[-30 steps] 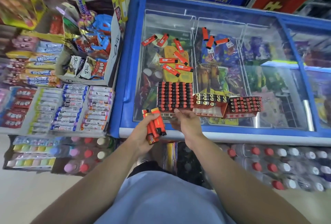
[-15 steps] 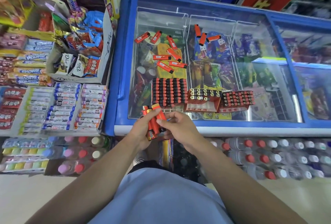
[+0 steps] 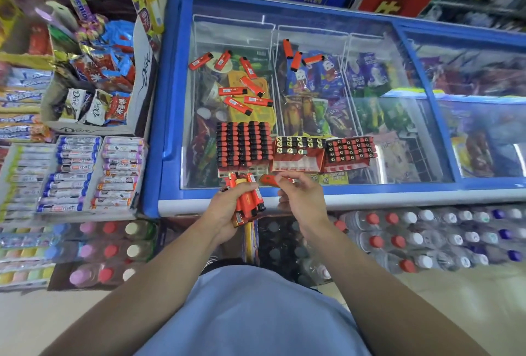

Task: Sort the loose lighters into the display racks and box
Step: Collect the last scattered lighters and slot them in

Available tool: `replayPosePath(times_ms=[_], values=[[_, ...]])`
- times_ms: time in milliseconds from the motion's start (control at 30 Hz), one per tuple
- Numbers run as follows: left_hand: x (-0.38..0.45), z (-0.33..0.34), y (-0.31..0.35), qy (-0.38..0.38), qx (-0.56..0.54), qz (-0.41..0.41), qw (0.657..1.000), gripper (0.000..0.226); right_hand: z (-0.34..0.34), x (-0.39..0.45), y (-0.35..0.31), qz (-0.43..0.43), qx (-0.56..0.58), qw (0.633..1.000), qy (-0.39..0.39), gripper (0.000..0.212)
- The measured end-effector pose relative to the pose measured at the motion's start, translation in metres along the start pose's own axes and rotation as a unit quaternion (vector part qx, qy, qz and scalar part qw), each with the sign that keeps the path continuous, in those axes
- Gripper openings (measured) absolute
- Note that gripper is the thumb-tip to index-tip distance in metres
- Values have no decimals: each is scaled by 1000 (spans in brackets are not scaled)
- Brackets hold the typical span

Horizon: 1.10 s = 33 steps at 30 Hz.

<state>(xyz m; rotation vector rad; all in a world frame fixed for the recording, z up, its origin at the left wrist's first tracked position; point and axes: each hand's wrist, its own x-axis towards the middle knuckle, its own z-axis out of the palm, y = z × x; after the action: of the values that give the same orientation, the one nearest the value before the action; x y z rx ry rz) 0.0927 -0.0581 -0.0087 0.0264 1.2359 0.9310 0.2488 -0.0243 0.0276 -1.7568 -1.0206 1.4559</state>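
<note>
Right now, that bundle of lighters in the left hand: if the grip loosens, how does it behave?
The bundle of lighters is likely stiff but slippery: smooth, glossy bodies lie side by side, so one could slide out. The left hand wraps several at once, which suggests they are light. Flat-sided bodies probably skid rather than roll on the freezer lid.
</note>
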Motion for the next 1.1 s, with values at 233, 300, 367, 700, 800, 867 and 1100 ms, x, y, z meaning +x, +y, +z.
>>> replayPosePath(times_ms=[233,300,367,700,800,867,1100], values=[[-6,10,-2,27,18,14,999,58,-5,12,7,-90,-89,991,-31,24],[-8,13,-2,27,25,12,999,58,-8,14,7,-103,-92,990,-28,21],[-7,17,-4,27,28,13,999,54,-12,15,9,-118,-95,988,-26,18],[2,57,-21,9,55,2,998,46,-101,35,18,-191,-245,948,68,24],[1,74,-25,4,63,-4,998,38,-147,59,24,-188,-334,918,103,28],[1,83,-28,2,64,-7,998,36,-168,70,22,-203,-374,900,99,32],[-4,94,-36,20,64,-10,998,40,-169,91,8,-265,-460,848,2,27]])
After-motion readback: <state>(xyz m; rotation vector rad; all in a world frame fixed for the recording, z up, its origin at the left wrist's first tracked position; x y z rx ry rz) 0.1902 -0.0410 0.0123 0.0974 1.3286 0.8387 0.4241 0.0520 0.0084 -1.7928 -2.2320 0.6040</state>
